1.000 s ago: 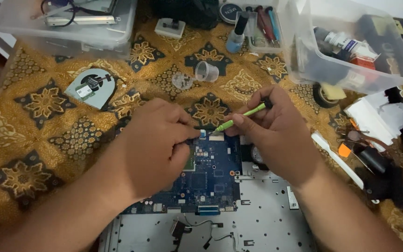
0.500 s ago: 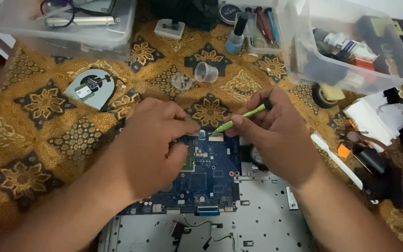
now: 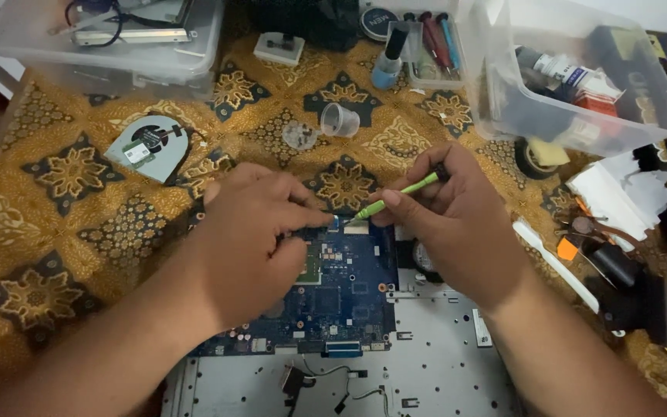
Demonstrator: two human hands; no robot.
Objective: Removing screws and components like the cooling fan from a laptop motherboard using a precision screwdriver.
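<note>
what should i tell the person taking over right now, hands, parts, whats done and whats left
Left hand: fingertips pressed on the top edge of the blue circuit board.
Right hand: holds a green screwdriver, tip at the board's top edge connector.
Board sits in the silver laptop chassis. Cooling fan lies already out, on the patterned cloth.
Left: board not yet lifted out.

The left hand (image 3: 252, 243) is held at centre frame, fingers curled and pinched downward. The right hand (image 3: 457, 220), right of centre, is closed in a pen-like grip, forearm extended toward the lower right.
</note>
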